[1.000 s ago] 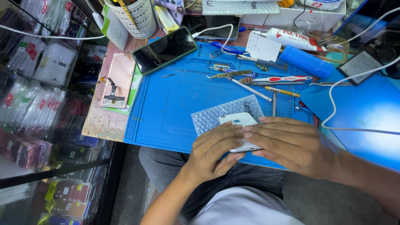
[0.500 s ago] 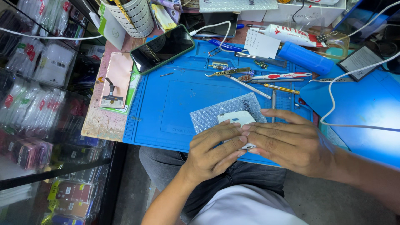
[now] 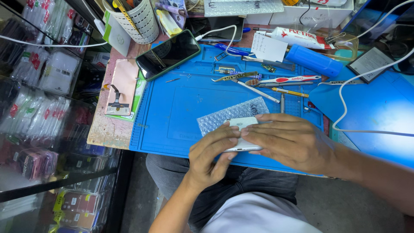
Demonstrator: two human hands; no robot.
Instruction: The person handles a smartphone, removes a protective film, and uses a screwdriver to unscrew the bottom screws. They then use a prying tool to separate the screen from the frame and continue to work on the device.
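Note:
Both my hands hold a small white phone [image 3: 241, 124] over the near edge of the blue work mat [image 3: 181, 108]. My left hand [image 3: 211, 157] grips its near side from below, fingers curled over the top. My right hand [image 3: 289, 140] lies flat across its right end and covers most of it. Under the phone lies a piece of bubble wrap [image 3: 228, 114].
On the mat's far side lie tweezers [image 3: 235, 77], a toothbrush [image 3: 284, 79], thin screwdrivers [image 3: 289, 92] and a blue cylinder [image 3: 312, 60]. A dark phone [image 3: 168, 54] sits far left, a pink phone panel [image 3: 120, 86] beside it, a tool cup [image 3: 138, 17] behind. A white cable [image 3: 345, 103] crosses right.
My hands have stayed on the white phone, with the fingers shifting slightly along it. Otherwise only the view has moved a little.

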